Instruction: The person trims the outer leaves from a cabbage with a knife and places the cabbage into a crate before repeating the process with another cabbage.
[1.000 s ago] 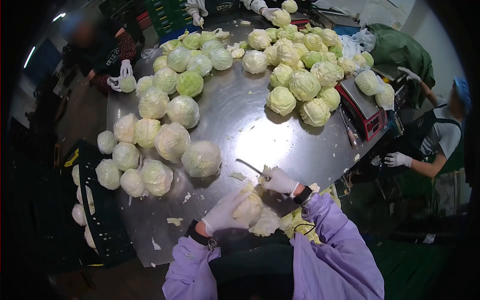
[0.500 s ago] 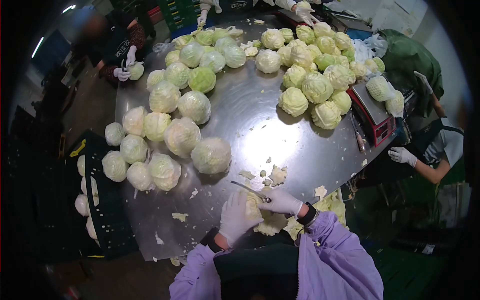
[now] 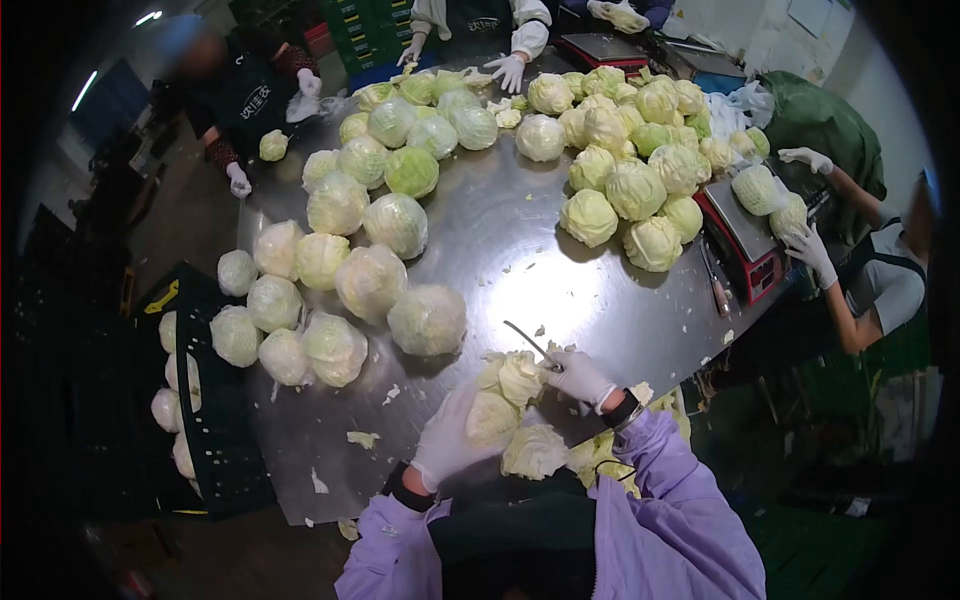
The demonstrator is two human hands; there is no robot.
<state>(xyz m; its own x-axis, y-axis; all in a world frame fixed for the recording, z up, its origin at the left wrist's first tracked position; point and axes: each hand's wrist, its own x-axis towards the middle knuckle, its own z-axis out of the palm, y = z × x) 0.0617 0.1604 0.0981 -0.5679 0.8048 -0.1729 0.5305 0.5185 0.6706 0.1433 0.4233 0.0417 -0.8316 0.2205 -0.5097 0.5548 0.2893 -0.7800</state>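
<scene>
My left hand (image 3: pixel 447 438), in a white glove, grips a pale cabbage (image 3: pixel 492 417) at the near edge of the steel table (image 3: pixel 500 250). My right hand (image 3: pixel 578 377), also gloved, holds a knife (image 3: pixel 527 340) whose blade points up and left, away from me. A cut cabbage piece (image 3: pixel 520 375) lies between the knife and the held cabbage. Loose trimmed leaves (image 3: pixel 533 452) sit just below my hands, against my purple sleeves.
Several trimmed cabbages (image 3: pixel 340 270) lie at the left, a greener pile (image 3: pixel 640 150) at the back right. A red scale (image 3: pixel 745 235) stands at the right edge. A black crate (image 3: pixel 205 420) holds cabbages at the left. Other gloved people work at the table's far and right sides.
The cabbage has come apart, with a cut piece now lying by the knife. My right hand has lifted the knife up and to the right. The workers around the table have shifted.
</scene>
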